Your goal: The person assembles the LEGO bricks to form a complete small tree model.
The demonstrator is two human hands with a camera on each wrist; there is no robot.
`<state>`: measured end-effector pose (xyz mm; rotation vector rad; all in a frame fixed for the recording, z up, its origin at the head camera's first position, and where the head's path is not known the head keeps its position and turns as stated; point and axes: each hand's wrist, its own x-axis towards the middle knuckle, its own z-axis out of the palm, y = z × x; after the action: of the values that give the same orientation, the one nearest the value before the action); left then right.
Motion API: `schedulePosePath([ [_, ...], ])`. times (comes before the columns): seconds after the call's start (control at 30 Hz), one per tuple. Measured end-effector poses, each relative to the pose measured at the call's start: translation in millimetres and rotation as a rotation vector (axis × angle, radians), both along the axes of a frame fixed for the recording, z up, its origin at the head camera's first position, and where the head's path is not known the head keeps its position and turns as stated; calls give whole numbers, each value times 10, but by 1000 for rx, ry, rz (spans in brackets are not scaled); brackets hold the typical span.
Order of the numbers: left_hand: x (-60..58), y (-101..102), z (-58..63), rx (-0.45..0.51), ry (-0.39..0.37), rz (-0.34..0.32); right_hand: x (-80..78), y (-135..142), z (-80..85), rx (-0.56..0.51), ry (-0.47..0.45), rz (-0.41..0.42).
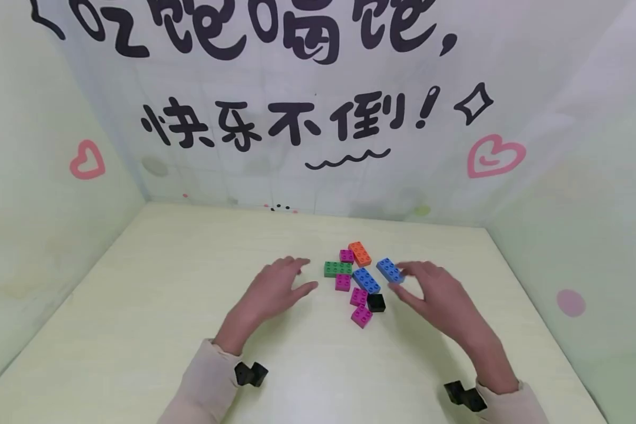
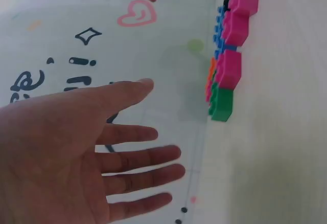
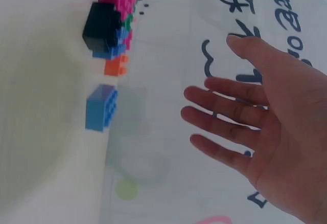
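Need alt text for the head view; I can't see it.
A person's left grip and right grip, both open and empty, flank nine toy bricks on a pale table. One blue brick sits apart, nearest the right grip. Black lettering marks the wall behind.

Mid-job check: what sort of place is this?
Probably a small screened-off workstation or recording booth: a pale tabletop, printed walls on three sides with lettering and hearts, and black wrist-worn devices.

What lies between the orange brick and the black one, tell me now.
A blue brick lies between the orange brick and the black brick, as the head view shows.
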<state>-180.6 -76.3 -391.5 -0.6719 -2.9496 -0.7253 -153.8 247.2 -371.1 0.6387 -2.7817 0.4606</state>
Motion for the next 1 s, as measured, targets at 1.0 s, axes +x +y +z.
schedulePosePath([
  [1.0, -258, 730, -387, 62, -35, -138, -36, -467, -449, 93, -215, 166],
])
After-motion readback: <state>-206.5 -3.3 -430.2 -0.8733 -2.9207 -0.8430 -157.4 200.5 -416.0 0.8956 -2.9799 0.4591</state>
